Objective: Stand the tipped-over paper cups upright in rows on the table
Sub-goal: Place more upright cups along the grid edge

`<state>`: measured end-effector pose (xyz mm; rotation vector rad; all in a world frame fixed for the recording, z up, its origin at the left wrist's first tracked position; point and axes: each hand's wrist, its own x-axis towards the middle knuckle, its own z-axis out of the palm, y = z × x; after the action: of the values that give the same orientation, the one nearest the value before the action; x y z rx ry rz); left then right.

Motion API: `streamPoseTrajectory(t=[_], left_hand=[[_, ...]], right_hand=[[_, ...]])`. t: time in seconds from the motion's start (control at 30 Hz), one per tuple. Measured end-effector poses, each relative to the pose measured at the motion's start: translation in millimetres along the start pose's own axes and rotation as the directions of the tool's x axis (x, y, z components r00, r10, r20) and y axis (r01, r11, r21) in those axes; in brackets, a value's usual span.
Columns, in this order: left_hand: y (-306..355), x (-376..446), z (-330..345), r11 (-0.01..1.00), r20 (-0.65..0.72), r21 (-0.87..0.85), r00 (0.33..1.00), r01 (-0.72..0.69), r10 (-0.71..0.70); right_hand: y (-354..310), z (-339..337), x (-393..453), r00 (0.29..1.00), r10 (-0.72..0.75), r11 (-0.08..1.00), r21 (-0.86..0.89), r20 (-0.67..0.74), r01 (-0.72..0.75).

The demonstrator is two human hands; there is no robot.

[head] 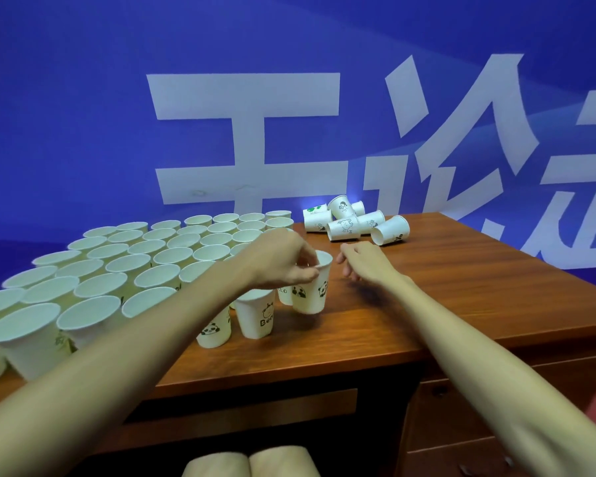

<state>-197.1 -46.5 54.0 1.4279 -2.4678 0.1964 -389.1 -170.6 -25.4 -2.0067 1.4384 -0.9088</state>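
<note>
My left hand [283, 259] pinches the rim of an upright white paper cup with panda prints [312, 294], which stands on or just above the wooden table [444, 297] at the right end of the rows. My right hand [362, 261] hovers just right of that cup, fingers loosely apart and holding nothing. Several rows of upright white cups [124, 270] fill the left half of the table. A pile of tipped-over cups [355, 222] lies at the far edge by the wall; one lies apart on its side [391, 230].
A blue wall with large white characters [248, 139] rises right behind the table. The table's front edge [324, 370] runs under my forearms, with drawers [461, 425] below on the right. My knees [248, 461] show at the bottom.
</note>
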Motion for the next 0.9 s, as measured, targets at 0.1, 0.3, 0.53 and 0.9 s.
streamPoseTrajectory(t=[0.1,0.3,0.53,0.9], left_hand=[[0.3,-6.5,3.5,0.998,0.110,0.056,0.994,0.014,-0.020],[-2.0,-10.3,13.7,0.990,0.206,0.135,0.977,0.032,-0.060],[-8.4,-11.6,15.0,0.993,0.203,0.110,0.976,0.053,-0.074],[-41.4,10.8,-6.2,0.984,0.004,0.010,0.984,0.176,-0.176]], right_hand=[[4.0,5.3,-3.5,1.000,0.015,1.000,-0.017,-0.014,-0.016],[-2.2,11.5,-8.9,0.997,-0.081,0.996,-0.041,-0.017,0.080],[-6.7,19.8,-11.4,0.970,-0.210,0.976,-0.087,-0.121,0.200],[-7.6,-7.7,21.5,0.972,-0.110,0.991,0.052,-0.206,0.123]])
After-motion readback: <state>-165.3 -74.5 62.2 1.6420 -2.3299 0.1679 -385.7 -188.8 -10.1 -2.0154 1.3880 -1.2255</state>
